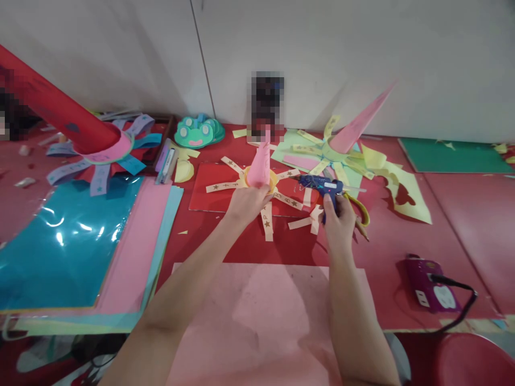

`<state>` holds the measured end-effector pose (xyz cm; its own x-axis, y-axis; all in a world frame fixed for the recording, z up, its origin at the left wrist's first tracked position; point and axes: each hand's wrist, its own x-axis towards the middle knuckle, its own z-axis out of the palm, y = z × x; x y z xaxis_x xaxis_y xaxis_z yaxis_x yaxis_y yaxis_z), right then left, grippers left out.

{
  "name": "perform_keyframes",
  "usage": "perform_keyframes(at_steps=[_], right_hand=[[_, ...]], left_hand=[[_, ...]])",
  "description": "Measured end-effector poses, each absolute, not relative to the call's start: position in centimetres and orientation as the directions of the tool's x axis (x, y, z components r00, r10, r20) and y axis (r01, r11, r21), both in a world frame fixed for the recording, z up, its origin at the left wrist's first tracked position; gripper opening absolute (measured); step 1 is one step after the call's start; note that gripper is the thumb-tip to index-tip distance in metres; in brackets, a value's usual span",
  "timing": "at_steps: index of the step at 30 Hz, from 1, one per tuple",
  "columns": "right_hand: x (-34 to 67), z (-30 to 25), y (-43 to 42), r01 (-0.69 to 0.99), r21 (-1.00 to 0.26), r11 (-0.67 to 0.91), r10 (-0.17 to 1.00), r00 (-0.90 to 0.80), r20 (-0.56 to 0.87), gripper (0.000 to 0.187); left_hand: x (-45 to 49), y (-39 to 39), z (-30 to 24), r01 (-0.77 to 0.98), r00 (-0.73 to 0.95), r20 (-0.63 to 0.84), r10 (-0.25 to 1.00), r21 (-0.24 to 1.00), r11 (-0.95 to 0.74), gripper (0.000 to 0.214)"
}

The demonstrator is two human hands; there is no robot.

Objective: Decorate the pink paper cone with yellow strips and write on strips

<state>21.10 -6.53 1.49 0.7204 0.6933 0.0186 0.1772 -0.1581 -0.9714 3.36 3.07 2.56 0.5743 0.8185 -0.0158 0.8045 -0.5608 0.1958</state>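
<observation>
Head view: left hand (247, 205), fingers closed on pink cone (259, 166); right hand (340, 215), fingers wrapped round glue gun (322, 185). Glossy packet (59, 237) holds blue paper (68, 273).

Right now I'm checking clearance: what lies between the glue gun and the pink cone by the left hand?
The head view shows a marked paper strip and the edge of the yellow ring.

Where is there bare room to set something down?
Free: the red tabletop right of the yellow cut sheet, between the green sheet and purple box; also a narrow strip between the red card and pink sheet. Crowded: around the left hand and right hand, with pink cone, glue gun, paper strips.
</observation>
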Motion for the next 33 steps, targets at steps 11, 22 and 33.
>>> perform_keyframes(at_steps=[11, 22, 33], right_hand=[[20.9, 1.8, -6.6, 0.180, -0.972, -0.154, 0.701, 0.712, 0.021, 0.035], [21.3, 1.8, -6.5, 0.137, -0.982, -0.127, 0.679, 0.734, 0.015, 0.035], [21.0, 2.2, -6.5, 0.094, -0.988, -0.124, 0.665, 0.747, -0.013, 0.035]], left_hand=[[3.5, 2.9, 2.7, 0.812, 0.554, 0.000, 0.832, 0.218, -0.541, 0.027], [1.9, 3.4, 5.8, 0.734, 0.183, 0.550, 0.815, 0.475, -0.485, 0.040], [3.0, 4.6, 1.9, 0.789, 0.266, 0.330, 0.906, 0.465, -0.401, 0.058]])
